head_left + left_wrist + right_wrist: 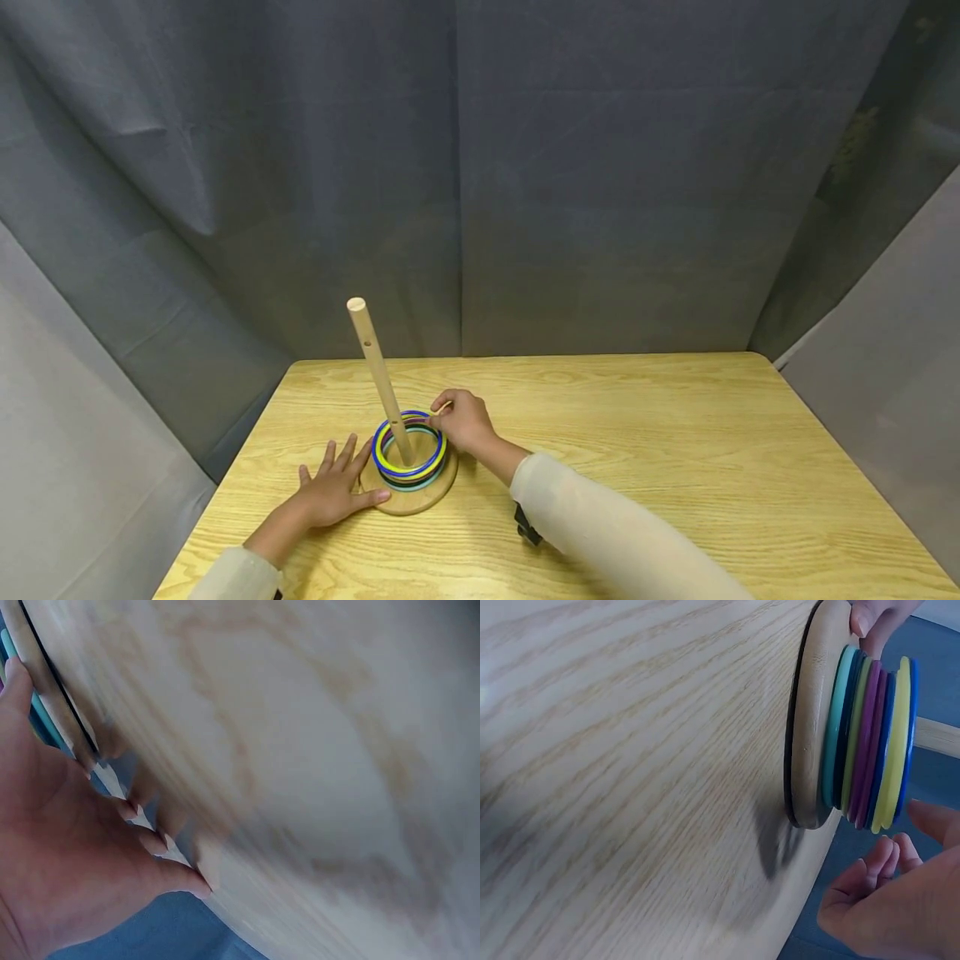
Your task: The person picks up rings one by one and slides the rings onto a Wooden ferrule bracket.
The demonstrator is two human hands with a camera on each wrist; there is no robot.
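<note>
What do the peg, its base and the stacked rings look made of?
Peg and base: pale unpainted wood, grain visible, matte. Rings: probably plastic, with smooth solid colours (teal, purple, yellow, blue) and a slight sheen; painted wood cannot be excluded.

A: What's unclear near the peg [378,379]?
B: Thin item in right hand [463,421], too small to ID. Lower rings [408,477] mostly hidden under the top ones.
A: Left wrist view?
B: Tabletop [315,765] blurred; left hand [67,855] cut off by frame edge.
</note>
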